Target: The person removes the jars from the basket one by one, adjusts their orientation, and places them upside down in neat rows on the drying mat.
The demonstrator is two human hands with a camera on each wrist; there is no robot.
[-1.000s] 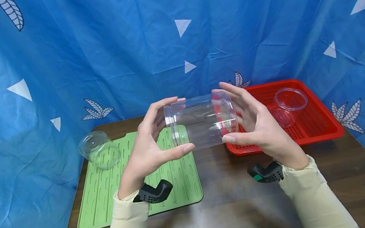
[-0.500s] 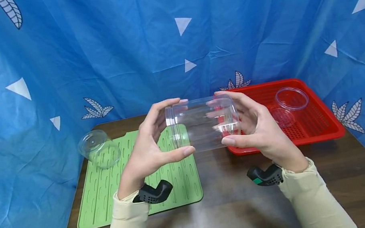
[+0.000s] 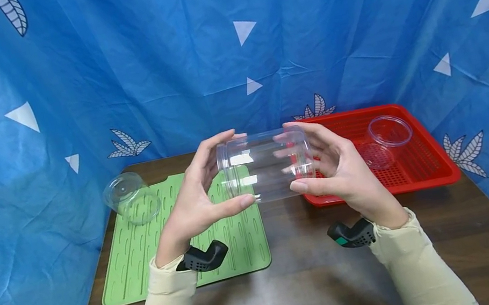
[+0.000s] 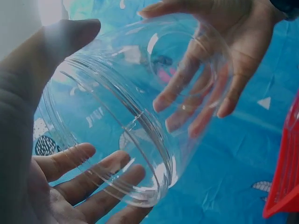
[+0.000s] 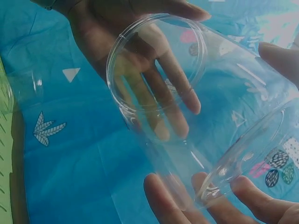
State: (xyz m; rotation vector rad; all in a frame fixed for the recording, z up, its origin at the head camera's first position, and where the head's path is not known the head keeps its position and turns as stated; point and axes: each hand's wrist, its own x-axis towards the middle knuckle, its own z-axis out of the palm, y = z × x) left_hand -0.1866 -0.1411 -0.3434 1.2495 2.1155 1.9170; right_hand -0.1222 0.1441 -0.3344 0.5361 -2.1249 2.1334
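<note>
A clear plastic jar (image 3: 264, 166) is held sideways in the air between both hands, above the table. My left hand (image 3: 192, 205) grips its threaded mouth end, thumb on the near side and fingers round the far side. At the base end, my right hand (image 3: 350, 169) holds it the same way, its fingers showing through the wall. In the left wrist view the thread rings of the jar (image 4: 140, 116) lie close to the left palm. The right wrist view shows the open rim of the jar (image 5: 112, 74) against the left hand and no lid on it.
A green ridged mat (image 3: 242, 251) lies on the left of the brown table (image 3: 299, 295). Another clear jar (image 3: 132, 199) lies at its back left corner. On the right, a red basket (image 3: 447, 176) contains a clear round container (image 3: 390, 131). A blue curtain (image 3: 189, 64) surrounds the table.
The right index finger, raised a second ago, has come down onto the jar. Both hands and the jar have shifted very slightly left. The mat, basket and other containers stay put.
</note>
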